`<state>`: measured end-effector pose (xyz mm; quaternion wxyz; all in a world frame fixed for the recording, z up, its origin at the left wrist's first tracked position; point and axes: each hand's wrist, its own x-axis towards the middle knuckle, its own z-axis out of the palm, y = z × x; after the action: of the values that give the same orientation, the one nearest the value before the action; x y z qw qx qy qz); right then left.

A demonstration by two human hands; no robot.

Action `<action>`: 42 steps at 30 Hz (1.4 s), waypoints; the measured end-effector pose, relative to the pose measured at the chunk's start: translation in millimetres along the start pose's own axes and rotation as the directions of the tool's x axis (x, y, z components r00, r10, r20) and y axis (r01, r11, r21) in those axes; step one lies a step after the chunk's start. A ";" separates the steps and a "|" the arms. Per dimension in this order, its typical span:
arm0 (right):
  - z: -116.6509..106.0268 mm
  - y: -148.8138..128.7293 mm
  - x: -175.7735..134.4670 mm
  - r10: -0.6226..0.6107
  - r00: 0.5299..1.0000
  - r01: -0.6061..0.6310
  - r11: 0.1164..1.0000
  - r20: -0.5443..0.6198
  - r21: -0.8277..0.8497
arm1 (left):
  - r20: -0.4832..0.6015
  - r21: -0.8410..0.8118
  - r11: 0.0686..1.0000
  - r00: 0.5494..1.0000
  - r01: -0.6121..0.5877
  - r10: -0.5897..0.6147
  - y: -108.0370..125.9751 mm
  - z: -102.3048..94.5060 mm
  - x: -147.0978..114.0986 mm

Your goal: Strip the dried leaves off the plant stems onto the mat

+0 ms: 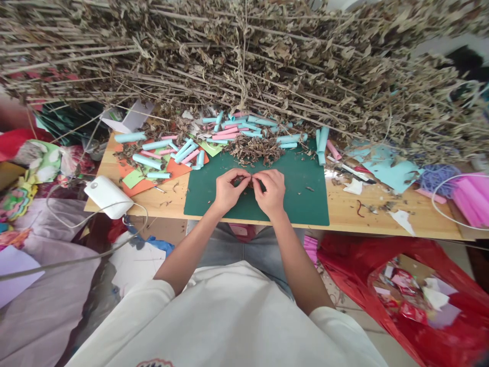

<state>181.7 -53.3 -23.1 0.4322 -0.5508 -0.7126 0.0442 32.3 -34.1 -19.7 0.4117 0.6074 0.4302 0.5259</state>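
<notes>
Green mat (301, 199), flat on a wooden table (148, 201), taken as landmark; positions below are as seen by the wearer.

Hands: 2, both over the middle of the mat, fingertips meeting or nearly so. Left hand (231, 188): thumb and index finger curled towards each other in a pinch-like pose. Right hand (270, 188): same pose, mirrored. Cannot tell whether either closes on anything; a small brown bit shows near the fingertips, too small to identify.

Dried leaves (254, 150): loose, crumpled heap at the far edge of the mat, just beyond the hands. Blue paper rolls (147, 162) and pink paper rolls (225, 136): scattered beyond the mat and to its left, some overlapping its far edge; 2 blue rolls stand or lean at its far right corner. Orange paper (178, 176): left of the mat, under several rolls. White device (109, 198): farther left of the mat, tilted, at the table's edge.

Dried stalks (244, 61): large leafy bundle lying across, beyond the mat. Light blue paper (389, 165): right of the mat, torn or creased, leaf crumbs on it. Purple ball (439, 179): well right of the mat, strand-like surface. Red bag (355, 255): nearer the wearer than the mat and to its right, mouth open, wrappers and paper scraps inside.
</notes>
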 end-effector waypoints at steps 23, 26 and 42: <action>-3.1 -0.7 -1.0 0.001 1.000 -0.002 0.999 -0.012 -0.049 | -0.029 -0.023 1.000 1.000 -0.012 0.011 2.5 -2.1 1.0; -1.7 0.8 -1.1 -0.008 1.000 0.008 0.999 -0.010 -0.048 | 0.018 0.005 0.998 0.998 -0.059 0.059 5.8 -3.9 2.2; -1.2 2.7 -0.5 0.010 0.996 -0.021 0.993 -0.087 -0.120 | -0.022 0.152 0.985 0.996 -0.079 0.084 1.8 -3.1 3.8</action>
<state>184.5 -53.2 -24.1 0.4281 -0.5828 -0.6904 -0.0195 29.7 -30.8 -16.6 0.3364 0.6464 0.4495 0.5167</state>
